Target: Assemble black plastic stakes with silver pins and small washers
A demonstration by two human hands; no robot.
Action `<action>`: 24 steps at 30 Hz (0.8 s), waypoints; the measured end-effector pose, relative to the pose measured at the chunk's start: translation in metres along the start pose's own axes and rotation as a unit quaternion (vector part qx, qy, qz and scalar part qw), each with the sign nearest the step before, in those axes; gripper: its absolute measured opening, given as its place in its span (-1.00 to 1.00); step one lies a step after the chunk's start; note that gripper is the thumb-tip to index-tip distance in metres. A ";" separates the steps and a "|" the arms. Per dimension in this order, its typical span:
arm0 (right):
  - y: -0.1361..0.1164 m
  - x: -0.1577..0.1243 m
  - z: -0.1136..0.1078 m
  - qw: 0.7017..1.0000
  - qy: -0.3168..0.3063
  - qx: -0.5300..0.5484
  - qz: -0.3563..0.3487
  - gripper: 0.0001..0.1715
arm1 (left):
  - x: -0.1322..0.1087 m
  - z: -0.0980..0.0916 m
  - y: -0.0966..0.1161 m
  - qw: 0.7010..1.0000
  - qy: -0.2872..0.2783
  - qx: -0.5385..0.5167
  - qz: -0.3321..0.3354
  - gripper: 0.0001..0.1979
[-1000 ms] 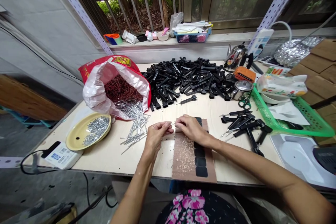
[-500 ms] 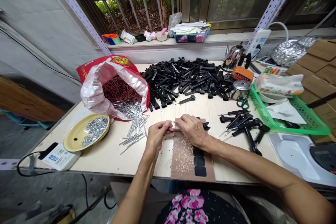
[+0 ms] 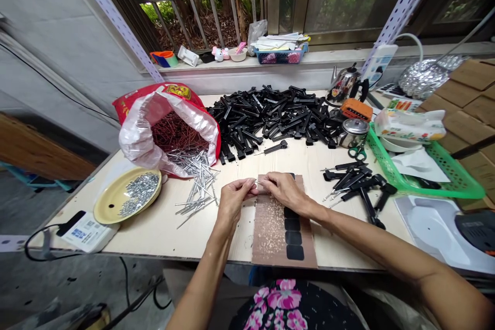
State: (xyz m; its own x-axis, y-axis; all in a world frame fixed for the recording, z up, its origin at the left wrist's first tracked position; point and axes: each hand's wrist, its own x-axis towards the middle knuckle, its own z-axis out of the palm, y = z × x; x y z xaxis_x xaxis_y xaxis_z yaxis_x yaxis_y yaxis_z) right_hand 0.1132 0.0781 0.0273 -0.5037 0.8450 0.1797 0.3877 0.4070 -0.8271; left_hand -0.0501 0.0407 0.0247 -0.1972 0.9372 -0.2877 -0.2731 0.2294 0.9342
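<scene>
My left hand [image 3: 235, 201] is closed in a pinch over the table's front middle, on a thin silvery pin [image 3: 257, 182]. From the right, the fingertips of my right hand [image 3: 285, 192] meet the pin's other end, also pinched. Most of the pin is hidden by fingers. Below the right hand lies a brown board [image 3: 270, 247] with a column of black square pads [image 3: 293, 238] and pale crumbs scattered on it. Left of my hands is a loose pile of silvery metal rods [image 3: 197, 193], spilling from a red and white sack [image 3: 133, 134] that also holds reddish-brown rods [image 3: 176, 134].
A heap of black plastic parts [image 3: 270, 113] spans the back. Several black pieces with metal rods [image 3: 361, 185] lie at right, beside a green basket [image 3: 460, 180]. A yellow dish [image 3: 102, 206] of small metal bits [image 3: 139, 193] sits left, near a white power box [image 3: 91, 232].
My right hand has shifted slightly and its fingers have straightened a little. A dark piece that stuck out behind it is no longer visible. The left hand stays nearly in place.
</scene>
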 end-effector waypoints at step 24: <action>0.038 -0.029 -0.053 0.988 -0.007 -0.146 -0.041 -0.79 | -0.009 0.010 -0.002 0.996 0.005 0.089 -0.023 -0.43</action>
State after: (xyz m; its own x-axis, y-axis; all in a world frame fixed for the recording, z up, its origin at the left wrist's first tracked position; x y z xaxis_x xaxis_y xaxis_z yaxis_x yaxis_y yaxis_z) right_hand 0.1835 0.0875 0.0195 -0.5519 0.8011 0.2314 0.5509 0.5586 -0.6200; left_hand -0.0385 0.0346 0.0273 -0.1970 0.9223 -0.3325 -0.1119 0.3158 0.9422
